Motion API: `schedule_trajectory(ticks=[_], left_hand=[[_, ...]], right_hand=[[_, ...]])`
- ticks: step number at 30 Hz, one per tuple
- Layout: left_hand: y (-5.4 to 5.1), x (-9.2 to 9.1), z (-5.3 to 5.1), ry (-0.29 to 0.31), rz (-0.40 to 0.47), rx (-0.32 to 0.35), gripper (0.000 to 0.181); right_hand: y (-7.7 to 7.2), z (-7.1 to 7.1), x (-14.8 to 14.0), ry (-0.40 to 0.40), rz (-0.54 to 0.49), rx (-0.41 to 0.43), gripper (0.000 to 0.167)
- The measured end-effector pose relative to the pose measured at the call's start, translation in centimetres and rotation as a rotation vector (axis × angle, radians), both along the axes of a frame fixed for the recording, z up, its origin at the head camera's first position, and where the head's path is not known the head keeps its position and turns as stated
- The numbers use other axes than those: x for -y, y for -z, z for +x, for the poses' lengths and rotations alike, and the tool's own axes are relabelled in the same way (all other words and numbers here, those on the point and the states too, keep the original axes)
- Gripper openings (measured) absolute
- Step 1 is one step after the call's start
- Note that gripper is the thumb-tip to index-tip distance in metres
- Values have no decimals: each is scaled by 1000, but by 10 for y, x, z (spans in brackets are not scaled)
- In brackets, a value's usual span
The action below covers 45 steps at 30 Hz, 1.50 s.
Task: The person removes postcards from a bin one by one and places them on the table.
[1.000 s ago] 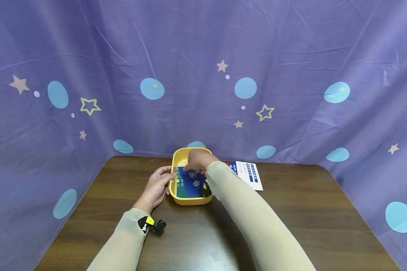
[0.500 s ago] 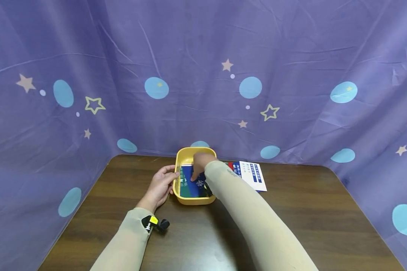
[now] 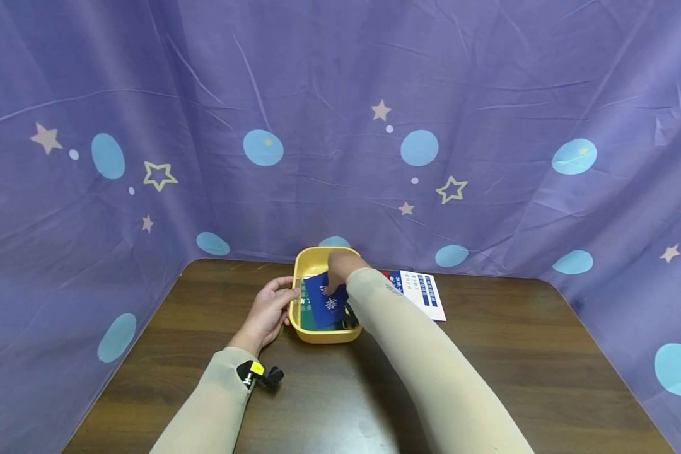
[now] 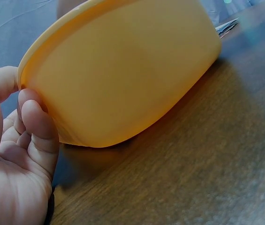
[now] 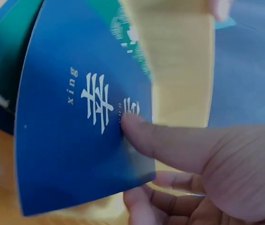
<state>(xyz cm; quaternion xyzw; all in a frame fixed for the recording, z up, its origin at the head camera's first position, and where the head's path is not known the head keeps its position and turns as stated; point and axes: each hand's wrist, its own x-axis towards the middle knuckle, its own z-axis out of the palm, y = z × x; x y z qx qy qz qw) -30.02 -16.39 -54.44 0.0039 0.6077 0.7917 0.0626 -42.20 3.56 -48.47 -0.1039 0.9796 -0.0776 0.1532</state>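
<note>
A yellow plastic basin (image 3: 326,338) stands near the table's back edge. My left hand (image 3: 265,315) grips its left rim; in the left wrist view the thumb is over the rim and the fingers lie against the outer wall (image 4: 123,79). My right hand (image 3: 342,270) reaches into the basin and pinches a blue card with white Chinese characters (image 5: 66,154) between thumb and fingers. In the right wrist view the card is bent and lifted at an angle. A green card (image 3: 308,317) with pale lettering lies under it. Part of the basin's inside is hidden by my right arm.
Right of the basin, partly behind my right sleeve, white, blue and red printed sheets (image 3: 422,295) lie on the brown wooden table (image 3: 522,353). A purple curtain (image 3: 329,189) hangs right behind the table. A small black object (image 3: 349,318) shows inside the basin.
My right hand has moved from above the blue card to gripping it. The card has turned and shifted, showing more of the green card. My left hand stays on the rim.
</note>
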Motion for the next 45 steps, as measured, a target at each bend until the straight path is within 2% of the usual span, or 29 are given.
schedule_trajectory(ticks=[4,5,9,10,12,14,19,22,25,29,33,40,45], left_hand=[[1,0,-1,1,2,-3,48],[1,0,-2,1,3,-4,49],[3,0,-2,1,4,-5,50],[3,0,-2,0,5,-6,50],[2,0,-2,-1,5,-3,50],[2,0,-2,-3,7,-2,50],[0,0,-1,-3,5,-1,52],[-1,0,-1,-3,3,-1,52],[0,0,-1,-2,-2,0,52],[1,0,-2,-4,-4,3,53],[2,-3,-2,7,-6,4,52],[1,-5,-2,10,-4,-5,51],[-1,-2,0,-16,5,14,40]], right_hand=[[-11,-1,-5,16,-75,-15,49],[-23,7,-7,23,-100,-8,43],[-46,26,-18,73,-255,15,26],[-55,35,-22,87,-303,24,26],[-64,45,-31,120,-401,36,33],[-66,51,-43,139,-504,37,35],[-58,58,-81,185,-812,50,12],[-54,63,-107,227,-929,18,22],[-53,69,-136,270,-946,-27,35],[-47,76,-177,303,-911,-55,44],[-39,86,-214,344,-873,-85,36],[-27,95,-252,450,-990,-101,25],[-19,92,-269,446,-912,-126,23]])
